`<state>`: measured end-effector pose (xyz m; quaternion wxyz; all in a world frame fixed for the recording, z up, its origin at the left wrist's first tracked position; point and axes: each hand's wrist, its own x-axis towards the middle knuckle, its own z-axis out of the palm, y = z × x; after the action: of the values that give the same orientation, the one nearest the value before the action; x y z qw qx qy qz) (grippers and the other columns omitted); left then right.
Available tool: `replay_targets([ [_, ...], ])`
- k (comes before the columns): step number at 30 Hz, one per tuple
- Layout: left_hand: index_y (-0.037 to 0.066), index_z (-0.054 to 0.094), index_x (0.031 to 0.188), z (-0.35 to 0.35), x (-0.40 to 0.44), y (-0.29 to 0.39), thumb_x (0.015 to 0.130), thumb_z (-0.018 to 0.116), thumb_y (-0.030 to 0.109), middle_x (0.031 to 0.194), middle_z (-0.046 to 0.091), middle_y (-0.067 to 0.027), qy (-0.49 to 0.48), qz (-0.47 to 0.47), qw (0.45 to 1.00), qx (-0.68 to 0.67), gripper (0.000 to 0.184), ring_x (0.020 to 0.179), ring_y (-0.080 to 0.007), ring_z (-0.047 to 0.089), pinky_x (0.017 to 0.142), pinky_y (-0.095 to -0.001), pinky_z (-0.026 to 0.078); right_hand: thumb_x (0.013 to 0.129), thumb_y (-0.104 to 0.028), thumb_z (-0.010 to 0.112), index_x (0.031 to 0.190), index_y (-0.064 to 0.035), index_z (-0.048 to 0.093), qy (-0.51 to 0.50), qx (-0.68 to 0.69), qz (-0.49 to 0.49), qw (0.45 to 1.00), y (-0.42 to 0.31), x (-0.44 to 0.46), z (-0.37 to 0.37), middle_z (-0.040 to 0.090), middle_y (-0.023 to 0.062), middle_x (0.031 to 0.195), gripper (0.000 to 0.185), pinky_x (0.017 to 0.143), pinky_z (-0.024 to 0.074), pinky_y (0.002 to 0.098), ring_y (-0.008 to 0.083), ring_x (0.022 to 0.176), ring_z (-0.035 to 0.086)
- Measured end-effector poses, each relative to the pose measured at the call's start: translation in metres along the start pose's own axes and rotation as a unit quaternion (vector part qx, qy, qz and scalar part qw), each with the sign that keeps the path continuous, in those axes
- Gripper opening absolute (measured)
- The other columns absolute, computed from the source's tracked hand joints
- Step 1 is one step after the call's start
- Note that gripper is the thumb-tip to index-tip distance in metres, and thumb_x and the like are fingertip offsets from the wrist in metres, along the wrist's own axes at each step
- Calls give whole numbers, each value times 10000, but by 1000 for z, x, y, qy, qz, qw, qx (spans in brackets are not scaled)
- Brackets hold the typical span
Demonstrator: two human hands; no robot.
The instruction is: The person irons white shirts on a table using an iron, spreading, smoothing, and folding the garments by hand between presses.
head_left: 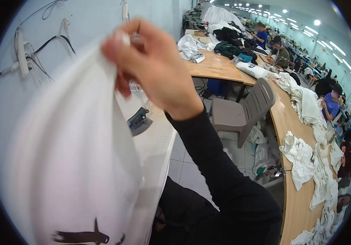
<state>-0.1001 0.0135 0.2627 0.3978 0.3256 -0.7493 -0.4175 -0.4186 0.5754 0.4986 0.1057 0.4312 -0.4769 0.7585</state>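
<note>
In the head view, the right hand is holding up a white cloth; its thumb and fingers are pinching the top edge; the cloth is hanging near, on the left, with a black print showing low down; the left hand is not showing, so I cannot tell about its fingers; an iron is resting just past the cloth on a white table; holding up seems to be the step; the next move seems to be calling for a tight pinch.
</note>
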Motion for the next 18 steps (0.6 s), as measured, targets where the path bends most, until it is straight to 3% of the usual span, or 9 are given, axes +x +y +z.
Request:
replay_targets([
  [3, -89, 632, 1248, -78, 65, 17, 1156, 637, 230, 1206, 741, -213, 44, 24, 997, -57, 332, 1061, -282, 778, 882, -365, 644, 1079, -213, 811, 1130, 31, 665, -28, 96, -32, 994, 31, 67, 24, 735, 109, 863, 289, 543, 566, 313, 170, 654, 755],
  [4, -89, 630, 1259, -108, 78, 23, 1161, 633, 234, 1219, 741, -214, 60, 23, 995, -77, 338, 1072, -285, 782, 888, -364, 646, 1073, -234, 820, 1182, 65, 677, -46, 55, -45, 996, 60, 88, 36, 743, 122, 883, 349, 581, 591, 329, 189, 669, 758],
  [5, -89, 629, 1270, -131, 87, 33, 1166, 630, 238, 1232, 741, -215, 74, 24, 992, -100, 344, 1082, -287, 785, 893, -362, 648, 1102, -316, 790, 1126, 1, 709, -75, -6, 14, 997, 80, 101, 48, 699, 53, 919, 327, 698, 593, 258, 131, 765, 697],
  [9, -90, 622, 1315, -156, 112, 88, 1186, 614, 256, 1285, 742, -220, 91, 32, 976, -195, 369, 1124, -298, 801, 915, -356, 658, 1117, -265, 754, 1311, 61, 653, -141, -56, 245, 958, 199, 150, 89, 743, 127, 1112, 393, 841, 673, 317, 209, 932, 791],
  [10, -91, 620, 1326, -150, 120, 105, 1190, 610, 260, 1298, 743, -221, 103, 39, 973, -205, 376, 1134, -300, 805, 920, -355, 660, 1117, -245, 758, 1301, 82, 637, -143, -67, 247, 956, 224, 171, 88, 728, 166, 1166, 394, 882, 685, 339, 247, 985, 802],
  [12, -142, 520, 1397, -143, 125, 148, 1191, 583, 197, 1382, 686, -281, 138, 47, 960, -240, 402, 1197, -372, 791, 1055, -444, 676, 1110, -216, 769, 1289, 103, 619, -91, -23, 190, 977, 248, 198, 106, 704, 194, 1209, 395, 939, 694, 379, 285, 1044, 800],
  [16, -142, 524, 1398, -172, 122, 215, 1193, 598, 187, 1381, 685, -293, 194, 138, 936, -260, 394, 1244, -386, 771, 1124, -454, 647, 1102, -194, 777, 1224, 95, 619, -36, 81, 50, 995, 233, 248, 138, 683, 183, 1203, 352, 1014, 684, 411, 314, 1067, 789],
  [18, -136, 542, 1385, -186, 103, 222, 1190, 609, 188, 1376, 690, -292, 185, 158, 936, -253, 384, 1255, -384, 765, 1145, -453, 634, 1099, -190, 779, 1178, 77, 640, -25, 116, 44, 992, 218, 245, 144, 688, 164, 1181, 311, 1015, 673, 399, 296, 1053, 785],
])
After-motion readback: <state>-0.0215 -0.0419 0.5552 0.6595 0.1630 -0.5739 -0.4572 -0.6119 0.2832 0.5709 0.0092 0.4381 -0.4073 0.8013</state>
